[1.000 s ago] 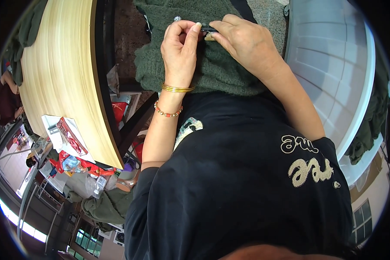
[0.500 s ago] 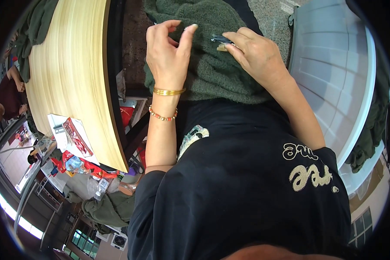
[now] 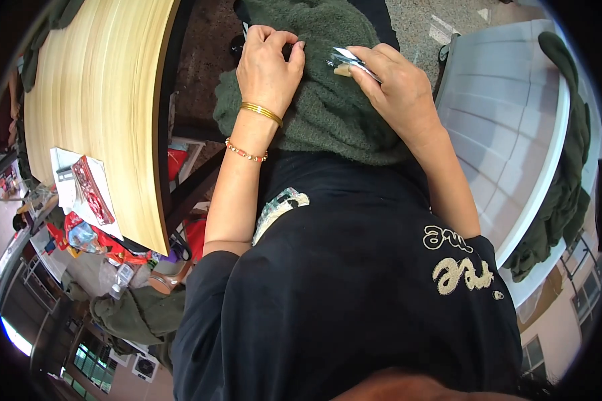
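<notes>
A dark green fuzzy knit garment [image 3: 341, 123] lies bunched across my lap. In my right hand [image 3: 401, 80] is a pair of small thread snips [image 3: 354, 57], their blades pointing left over the knit. A tan piece [image 3: 342, 69] shows beside the blades; I cannot tell what it is. My left hand [image 3: 269, 70] hovers at the upper left of the garment, thumb and forefinger pinched together. Whatever sits between those fingertips is too small to make out. The two hands are apart, with green knit showing between them.
To the left runs a light wood table [image 3: 100, 87] with papers and a red patterned pouch [image 3: 93, 190]. A large pale plastic bin [image 3: 495, 154] stands at the right, dark green knitwear [image 3: 568, 180] over its far rim. Red bags and a clear bottle [image 3: 122, 277] lie lower left.
My left thumb and forefinger, spread before, have come together in a pinch. The snips' blades show more plainly now. The whole view has shifted slightly.
</notes>
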{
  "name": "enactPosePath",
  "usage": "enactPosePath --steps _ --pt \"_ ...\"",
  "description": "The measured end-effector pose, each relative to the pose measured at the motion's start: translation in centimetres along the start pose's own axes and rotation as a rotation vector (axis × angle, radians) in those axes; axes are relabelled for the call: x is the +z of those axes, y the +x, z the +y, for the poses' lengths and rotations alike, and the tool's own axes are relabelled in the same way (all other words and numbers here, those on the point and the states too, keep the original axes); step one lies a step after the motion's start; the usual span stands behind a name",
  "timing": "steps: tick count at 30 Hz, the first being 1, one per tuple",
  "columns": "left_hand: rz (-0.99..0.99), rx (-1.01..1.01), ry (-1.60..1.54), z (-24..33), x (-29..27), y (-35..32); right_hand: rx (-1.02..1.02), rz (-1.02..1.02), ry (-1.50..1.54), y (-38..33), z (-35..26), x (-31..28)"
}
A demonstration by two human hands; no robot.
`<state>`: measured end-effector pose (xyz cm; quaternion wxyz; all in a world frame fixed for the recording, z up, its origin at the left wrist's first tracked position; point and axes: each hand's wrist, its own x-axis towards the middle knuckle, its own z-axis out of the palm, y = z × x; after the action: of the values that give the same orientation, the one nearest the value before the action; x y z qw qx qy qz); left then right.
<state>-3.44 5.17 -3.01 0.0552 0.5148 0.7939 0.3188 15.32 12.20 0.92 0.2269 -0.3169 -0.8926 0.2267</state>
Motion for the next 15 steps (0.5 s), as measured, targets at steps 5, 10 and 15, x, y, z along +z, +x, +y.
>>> enactPosePath --steps 5,10,15 --pt "0.017 -0.05 -0.34 -1.2 -0.4 -0.4 -0.028 -0.019 0.021 0.7 -0.9 0.3" --pt "0.001 -0.244 -0.721 -2.3 -0.2 -0.7 -0.068 -0.044 0.026 1.7 -1.5 1.0" --pt "0.003 -0.275 -0.841 -2.5 0.1 -0.8 -0.141 -0.027 -0.003 2.6 -1.8 1.9"
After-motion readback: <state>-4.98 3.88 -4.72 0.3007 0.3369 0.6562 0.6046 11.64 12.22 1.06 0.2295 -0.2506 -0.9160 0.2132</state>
